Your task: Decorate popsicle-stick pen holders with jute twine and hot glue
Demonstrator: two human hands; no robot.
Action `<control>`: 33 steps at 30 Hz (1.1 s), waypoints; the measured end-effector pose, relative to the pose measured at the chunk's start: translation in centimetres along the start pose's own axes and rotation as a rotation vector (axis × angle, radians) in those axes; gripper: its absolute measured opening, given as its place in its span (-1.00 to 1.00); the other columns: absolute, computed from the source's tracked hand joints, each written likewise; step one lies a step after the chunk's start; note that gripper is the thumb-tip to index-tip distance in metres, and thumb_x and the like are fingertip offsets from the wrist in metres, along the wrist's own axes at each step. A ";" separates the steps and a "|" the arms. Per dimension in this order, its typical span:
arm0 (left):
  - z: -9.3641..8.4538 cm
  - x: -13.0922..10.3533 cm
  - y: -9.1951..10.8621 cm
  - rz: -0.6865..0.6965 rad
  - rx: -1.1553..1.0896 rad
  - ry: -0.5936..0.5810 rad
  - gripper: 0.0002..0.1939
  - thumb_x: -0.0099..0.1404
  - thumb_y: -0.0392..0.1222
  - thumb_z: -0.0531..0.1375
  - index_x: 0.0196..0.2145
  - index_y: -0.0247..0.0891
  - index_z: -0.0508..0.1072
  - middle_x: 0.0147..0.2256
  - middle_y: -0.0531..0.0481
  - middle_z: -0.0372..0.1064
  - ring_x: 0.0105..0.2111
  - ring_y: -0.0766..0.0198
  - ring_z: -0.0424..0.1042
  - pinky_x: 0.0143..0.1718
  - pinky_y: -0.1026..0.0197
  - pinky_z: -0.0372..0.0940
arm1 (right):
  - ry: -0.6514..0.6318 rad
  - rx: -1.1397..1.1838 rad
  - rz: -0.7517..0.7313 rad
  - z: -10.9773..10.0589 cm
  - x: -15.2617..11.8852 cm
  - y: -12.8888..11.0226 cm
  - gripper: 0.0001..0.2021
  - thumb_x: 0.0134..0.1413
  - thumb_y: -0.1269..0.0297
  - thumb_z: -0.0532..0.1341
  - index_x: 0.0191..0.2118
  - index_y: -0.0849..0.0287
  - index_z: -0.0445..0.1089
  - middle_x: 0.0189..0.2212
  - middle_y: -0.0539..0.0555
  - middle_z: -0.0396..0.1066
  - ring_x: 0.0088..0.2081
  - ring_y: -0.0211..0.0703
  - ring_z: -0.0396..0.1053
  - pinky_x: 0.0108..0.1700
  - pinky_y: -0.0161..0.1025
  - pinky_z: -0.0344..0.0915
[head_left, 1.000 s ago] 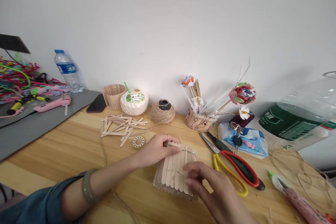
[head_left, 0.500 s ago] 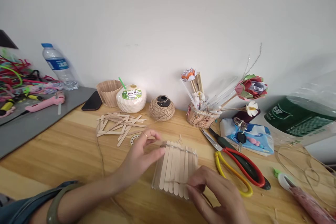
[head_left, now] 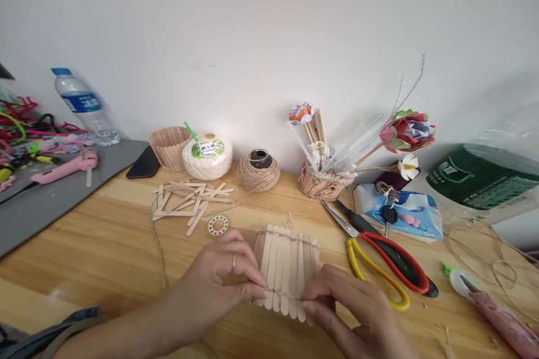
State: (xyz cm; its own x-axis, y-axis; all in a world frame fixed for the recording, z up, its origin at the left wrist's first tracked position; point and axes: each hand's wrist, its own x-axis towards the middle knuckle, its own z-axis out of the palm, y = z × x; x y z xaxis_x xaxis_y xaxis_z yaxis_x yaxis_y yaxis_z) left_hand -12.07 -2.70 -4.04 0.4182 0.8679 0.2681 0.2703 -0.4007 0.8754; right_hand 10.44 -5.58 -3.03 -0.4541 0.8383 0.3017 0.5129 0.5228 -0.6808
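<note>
A small holder made of craft sticks [head_left: 286, 263] lies on the wooden table before me, its rounded stick ends toward me. A twisted silvery cord [head_left: 286, 234] runs around its far end. Across the sticks near the close end, a thin strand of twine [head_left: 283, 294] spans between my fingertips. My left hand [head_left: 229, 277], with a ring on one finger, pinches the strand at the holder's left side. At the right side, my right hand [head_left: 351, 308] pinches its other part, thumb and forefinger together. The fingertips cover both ends of the strand.
Loose craft sticks [head_left: 191, 199], a twine ball [head_left: 259, 171] and a wrapped coconut [head_left: 207, 157] lie behind. Right are scissors [head_left: 370, 241], a decorated flower basket [head_left: 324, 182] and a tissue pack [head_left: 404, 216]. A pink glue gun [head_left: 69, 168] rests on a grey mat [head_left: 50, 207].
My left hand has come down from the holder's far left edge to the twine near its close end. My right hand stays at the right side. The view has shifted slightly.
</note>
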 end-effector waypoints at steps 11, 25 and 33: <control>-1.4 -0.6 -1.9 -0.448 -0.252 -0.230 -0.71 0.06 0.01 0.28 -0.57 -0.28 0.43 -0.54 0.09 0.24 -0.46 0.31 0.20 -0.37 0.25 0.11 | -0.139 -0.048 0.270 -1.7 -1.0 0.7 -0.78 0.18 0.25 0.10 -0.48 0.12 0.30 -0.56 -0.06 0.33 -0.50 -0.30 0.29 -0.47 -0.38 0.19; -1.6 -0.1 -2.2 -0.425 -0.261 -0.304 -0.67 0.07 0.06 0.28 -0.58 -0.27 0.40 -0.54 0.08 0.22 -0.44 0.30 0.19 -0.35 0.26 0.10 | -0.154 -0.006 0.268 -1.8 -1.1 0.8 -0.78 0.17 0.25 0.13 -0.49 0.12 0.32 -0.55 -0.07 0.37 -0.49 -0.30 0.30 -0.45 -0.38 0.18; -1.5 -0.3 -2.9 -0.483 -0.361 -0.308 -0.66 0.03 0.05 0.31 -0.60 -0.30 0.40 -0.55 0.10 0.17 -0.48 0.35 0.15 -0.43 0.29 0.05 | -0.183 0.051 0.312 -1.9 -1.1 0.5 -0.79 0.16 0.26 0.13 -0.49 0.12 0.32 -0.53 -0.06 0.38 -0.45 -0.28 0.33 -0.41 -0.36 0.21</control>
State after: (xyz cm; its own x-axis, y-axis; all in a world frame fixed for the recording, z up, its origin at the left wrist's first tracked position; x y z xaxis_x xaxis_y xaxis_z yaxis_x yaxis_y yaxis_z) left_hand -14.29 -1.38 -6.10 0.5656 0.7804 -0.2666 0.2048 0.1803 0.9621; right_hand 12.57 -5.91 -2.47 -0.4072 0.9121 -0.0470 0.6124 0.2344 -0.7550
